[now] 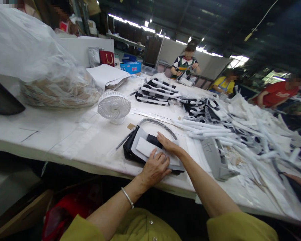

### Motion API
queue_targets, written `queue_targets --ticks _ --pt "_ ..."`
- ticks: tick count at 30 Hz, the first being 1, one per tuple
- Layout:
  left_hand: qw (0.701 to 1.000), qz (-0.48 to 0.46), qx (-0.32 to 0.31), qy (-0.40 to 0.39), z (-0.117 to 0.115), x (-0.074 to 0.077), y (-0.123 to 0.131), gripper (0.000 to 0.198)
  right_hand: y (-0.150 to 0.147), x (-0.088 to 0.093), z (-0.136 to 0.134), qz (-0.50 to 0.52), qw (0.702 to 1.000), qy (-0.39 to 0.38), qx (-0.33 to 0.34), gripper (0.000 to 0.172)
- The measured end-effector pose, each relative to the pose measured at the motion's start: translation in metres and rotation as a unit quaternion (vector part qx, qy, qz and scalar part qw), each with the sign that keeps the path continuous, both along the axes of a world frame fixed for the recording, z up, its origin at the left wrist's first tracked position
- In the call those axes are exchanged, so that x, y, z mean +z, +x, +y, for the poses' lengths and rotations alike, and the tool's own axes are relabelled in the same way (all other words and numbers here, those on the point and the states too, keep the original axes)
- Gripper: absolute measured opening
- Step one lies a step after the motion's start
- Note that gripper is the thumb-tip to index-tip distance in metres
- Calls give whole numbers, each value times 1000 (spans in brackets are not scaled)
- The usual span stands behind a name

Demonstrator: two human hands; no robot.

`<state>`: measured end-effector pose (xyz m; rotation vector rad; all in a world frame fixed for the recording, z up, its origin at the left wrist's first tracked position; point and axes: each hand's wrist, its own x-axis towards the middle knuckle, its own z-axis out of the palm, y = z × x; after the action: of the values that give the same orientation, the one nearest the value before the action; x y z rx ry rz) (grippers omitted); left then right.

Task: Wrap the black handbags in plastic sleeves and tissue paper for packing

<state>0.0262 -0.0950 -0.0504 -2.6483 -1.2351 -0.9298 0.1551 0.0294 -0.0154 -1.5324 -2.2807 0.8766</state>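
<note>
My left hand (pixel 156 166) lies flat, fingers spread, on a stack of grey and white cut pieces (pixel 143 147) over a black piece (pixel 129 150) near the table's front edge. A metal bangle is on that wrist. My right hand (pixel 168 144) reaches over the same stack, its fingers stretched out and pressing on the white piece beside a small black patch (pixel 154 139). Neither hand grips anything. A curved grey strip (pixel 160 124) arcs just behind the stack.
A small white fan (pixel 113 107) stands behind the stack. Striped black-and-white pieces (pixel 155 91) and a heap of white strips (pixel 243 130) cover the table's right. A large plastic bag (pixel 40 67) sits at the left. Three people work at the far side.
</note>
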Motion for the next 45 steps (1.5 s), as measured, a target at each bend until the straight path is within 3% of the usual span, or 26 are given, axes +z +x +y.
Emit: queue_targets --ticks 4,10,14,18,21,26,31,35,39,45 --pt "1000 3 1 -6 -1 3 -1 46 13 13 -2 26 999 13 -36 74" --pt "1000 1 -9 -24 -1 7 -2 38 18 -10 -36 -71 992 107 17 60" --pt "997 -29 -12 -64 -1 13 -6 38 15 -4 -50 -53 991 120 -17 58" --pt "996 -28 -31 -78 0 23 -12 32 15 -2 -76 -4 983 181 8 55" --pt "996 8 -41 -81 4 39 -24 22 18 -12 -93 4 982 186 23 53" --pt "996 50 46 -51 24 61 -68 26 14 -16 -101 -48 970 233 51 54" --pt "990 120 40 -55 30 48 -95 30 17 -9 -98 -92 958 258 84 60" --pt "989 115 41 -81 14 43 -76 34 48 -2 -83 -63 963 218 144 55" --pt "991 91 18 -95 5 37 -62 36 72 3 -74 -61 966 199 156 56" --pt "997 41 22 -63 2 11 -70 37 58 2 -94 -102 948 266 142 52"
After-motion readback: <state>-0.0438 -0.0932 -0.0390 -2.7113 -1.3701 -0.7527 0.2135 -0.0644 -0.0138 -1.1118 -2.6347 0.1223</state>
